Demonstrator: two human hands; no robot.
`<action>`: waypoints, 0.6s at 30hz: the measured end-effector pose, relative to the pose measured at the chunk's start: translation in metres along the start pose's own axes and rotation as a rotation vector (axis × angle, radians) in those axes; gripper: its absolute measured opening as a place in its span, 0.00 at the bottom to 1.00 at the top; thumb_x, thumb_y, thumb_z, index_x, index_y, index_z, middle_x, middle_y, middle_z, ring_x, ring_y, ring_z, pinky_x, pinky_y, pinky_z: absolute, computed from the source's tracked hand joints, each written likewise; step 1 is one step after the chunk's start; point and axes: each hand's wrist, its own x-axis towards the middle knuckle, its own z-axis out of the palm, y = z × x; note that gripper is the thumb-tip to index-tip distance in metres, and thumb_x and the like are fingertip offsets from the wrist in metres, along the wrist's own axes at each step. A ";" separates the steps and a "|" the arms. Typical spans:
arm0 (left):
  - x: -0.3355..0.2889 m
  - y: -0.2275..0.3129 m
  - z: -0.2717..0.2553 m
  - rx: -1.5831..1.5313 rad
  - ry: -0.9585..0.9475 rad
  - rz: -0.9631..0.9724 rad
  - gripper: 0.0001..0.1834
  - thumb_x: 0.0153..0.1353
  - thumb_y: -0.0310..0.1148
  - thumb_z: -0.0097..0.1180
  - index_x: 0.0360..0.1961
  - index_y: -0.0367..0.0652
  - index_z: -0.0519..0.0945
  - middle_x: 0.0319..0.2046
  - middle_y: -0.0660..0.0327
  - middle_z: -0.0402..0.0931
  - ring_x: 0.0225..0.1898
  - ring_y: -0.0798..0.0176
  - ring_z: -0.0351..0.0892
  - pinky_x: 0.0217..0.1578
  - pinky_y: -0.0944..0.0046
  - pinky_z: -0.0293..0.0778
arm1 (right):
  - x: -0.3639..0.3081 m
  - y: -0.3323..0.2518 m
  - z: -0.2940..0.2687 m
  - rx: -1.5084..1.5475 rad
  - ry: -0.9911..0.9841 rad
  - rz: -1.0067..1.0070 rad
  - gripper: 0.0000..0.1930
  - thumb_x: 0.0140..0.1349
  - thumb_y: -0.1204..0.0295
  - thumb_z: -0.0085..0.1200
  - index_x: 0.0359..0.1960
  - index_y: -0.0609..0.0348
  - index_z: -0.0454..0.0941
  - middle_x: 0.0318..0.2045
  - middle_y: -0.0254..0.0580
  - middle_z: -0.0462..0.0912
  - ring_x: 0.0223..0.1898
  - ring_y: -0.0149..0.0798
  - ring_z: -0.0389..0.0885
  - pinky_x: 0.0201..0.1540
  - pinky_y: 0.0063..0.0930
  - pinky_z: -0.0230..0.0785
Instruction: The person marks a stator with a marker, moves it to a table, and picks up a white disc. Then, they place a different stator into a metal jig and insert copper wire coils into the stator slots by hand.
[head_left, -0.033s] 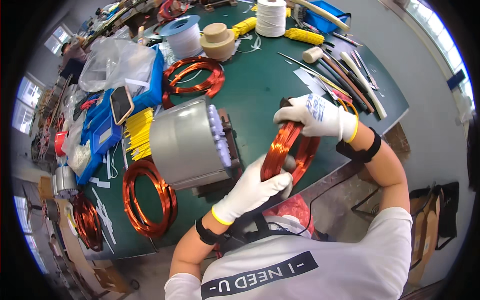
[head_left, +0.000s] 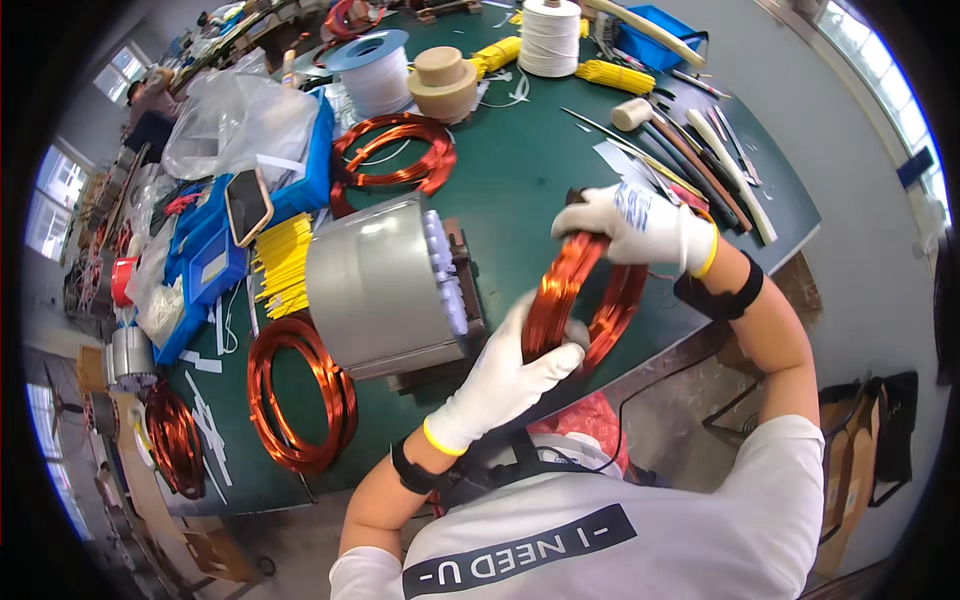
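A bundled coil of copper wire [head_left: 553,297] is held upright between both hands, above the front right part of the green table. My left hand [head_left: 525,365], in a white glove with a yellow cuff, closes around the coil's lower end. At the upper end my right hand [head_left: 630,225], gloved alike, grips it with curled fingers; a small dark piece shows by its fingertips. Just left of the coil lies a grey metal motor stator [head_left: 380,285] on its side, with pale lilac tabs along its right rim. It rests on a dark stand [head_left: 458,262].
More copper coils [head_left: 300,395] lie on the green table [head_left: 510,150]. Blue bins [head_left: 215,265], a phone [head_left: 248,208] and yellow sleeves [head_left: 283,265] are at the left. Spools, including white cord [head_left: 549,40], stand at the back. A mallet [head_left: 630,114] and rods lie at the far right.
The whole view has shifted very slightly. Both hands keep their grip on the copper coil, in almost the same place.
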 end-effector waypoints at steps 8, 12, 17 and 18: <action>-0.090 0.036 -0.074 0.346 -0.353 0.686 0.15 0.52 0.31 0.66 0.41 0.35 0.84 0.34 0.50 0.83 0.37 0.50 0.83 0.42 0.53 0.79 | 0.066 0.116 0.003 -0.217 0.055 0.237 0.19 0.58 0.72 0.57 0.53 0.48 0.76 0.47 0.48 0.79 0.51 0.52 0.77 0.53 0.41 0.70; -0.116 0.001 -0.111 0.339 0.689 0.824 0.29 0.71 0.51 0.42 0.60 0.37 0.67 0.49 0.50 0.76 0.49 0.56 0.77 0.55 0.55 0.70 | 0.080 0.098 0.001 -0.393 0.063 0.299 0.21 0.60 0.60 0.58 0.55 0.48 0.75 0.49 0.52 0.78 0.53 0.52 0.76 0.53 0.42 0.71; -0.089 -0.033 -0.090 -0.088 0.807 0.562 0.40 0.71 0.59 0.35 0.72 0.40 0.51 0.72 0.56 0.50 0.71 0.56 0.52 0.69 0.52 0.49 | 0.040 -0.029 -0.012 0.000 0.195 0.120 0.16 0.61 0.61 0.55 0.47 0.56 0.76 0.35 0.52 0.80 0.40 0.55 0.80 0.43 0.43 0.73; -0.084 -0.042 -0.088 -0.132 0.844 0.553 0.38 0.72 0.58 0.35 0.72 0.41 0.52 0.71 0.57 0.52 0.71 0.56 0.53 0.69 0.51 0.50 | 0.027 -0.039 0.009 0.051 0.188 0.015 0.17 0.62 0.61 0.54 0.48 0.57 0.76 0.32 0.51 0.80 0.40 0.51 0.80 0.43 0.42 0.73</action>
